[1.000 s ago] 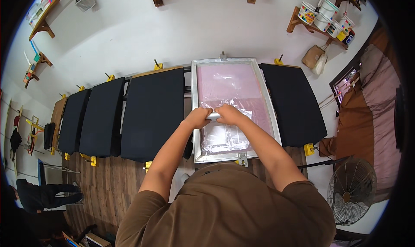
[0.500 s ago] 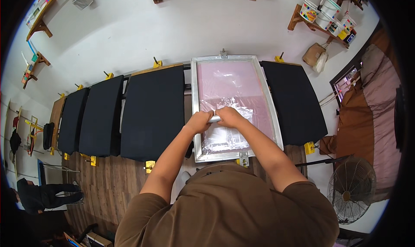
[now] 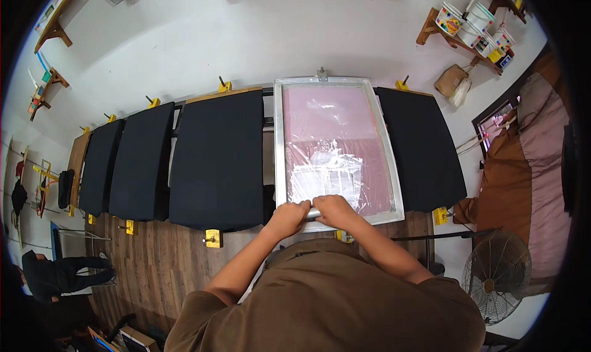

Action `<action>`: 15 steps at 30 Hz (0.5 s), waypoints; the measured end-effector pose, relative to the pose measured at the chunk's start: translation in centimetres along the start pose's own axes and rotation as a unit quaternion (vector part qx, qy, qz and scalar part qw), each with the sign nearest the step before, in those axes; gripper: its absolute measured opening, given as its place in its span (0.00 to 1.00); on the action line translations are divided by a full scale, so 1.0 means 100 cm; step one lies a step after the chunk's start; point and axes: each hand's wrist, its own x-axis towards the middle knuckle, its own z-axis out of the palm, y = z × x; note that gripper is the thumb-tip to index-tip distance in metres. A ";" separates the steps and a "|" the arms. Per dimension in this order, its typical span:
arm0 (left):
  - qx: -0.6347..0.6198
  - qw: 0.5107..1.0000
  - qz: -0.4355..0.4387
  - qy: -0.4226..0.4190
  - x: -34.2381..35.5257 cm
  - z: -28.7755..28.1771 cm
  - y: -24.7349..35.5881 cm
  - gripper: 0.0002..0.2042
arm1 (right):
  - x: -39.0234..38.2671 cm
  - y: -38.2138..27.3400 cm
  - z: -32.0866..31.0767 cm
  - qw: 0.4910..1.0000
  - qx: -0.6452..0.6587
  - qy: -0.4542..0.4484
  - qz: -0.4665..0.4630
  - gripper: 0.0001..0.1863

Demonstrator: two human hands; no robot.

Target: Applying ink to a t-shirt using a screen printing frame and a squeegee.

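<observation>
At the near end of a silver metal screen-printing frame [image 3: 279, 136], both my hands close round the pale bar of a squeegee [image 3: 314, 213]. My left hand [image 3: 290, 220] grips its left part and my right hand [image 3: 334, 212] its right part, with a short stretch of bar showing between them. Inside the frame, a pinkish mesh [image 3: 329, 115] looks shiny, with a wrinkled clear film over it. A white patch [image 3: 320, 176] shows through in the nearer half. The squeegee's lower edge is hidden by my hands.
Boards covered in black cloth flank the frame: a wide one [image 3: 217, 161] to the left, another [image 3: 423, 149] to the right. Yellow clamps [image 3: 213, 238] line their ends. A standing fan [image 3: 492, 278] is at lower right; a person in dark clothes [image 3: 64, 269] is far left. Paint buckets [image 3: 471, 29] fill a wall shelf.
Both hands have drawn the squeegee toward me, from the middle of the mesh to the near end of the frame. The view has shifted slightly.
</observation>
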 end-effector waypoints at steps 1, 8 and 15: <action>-0.006 1.000 -0.005 0.003 -0.004 0.002 0.003 0.07 | -0.003 -0.002 0.002 1.000 -0.008 -0.003 0.006 0.14; -0.014 0.999 0.004 -0.037 0.012 -0.020 -0.005 0.11 | 0.005 0.009 -0.003 0.999 0.043 -0.010 0.006 0.12; -0.018 0.996 -0.010 -0.085 0.063 -0.051 -0.041 0.13 | 0.058 0.024 -0.058 0.993 0.048 -0.099 0.039 0.14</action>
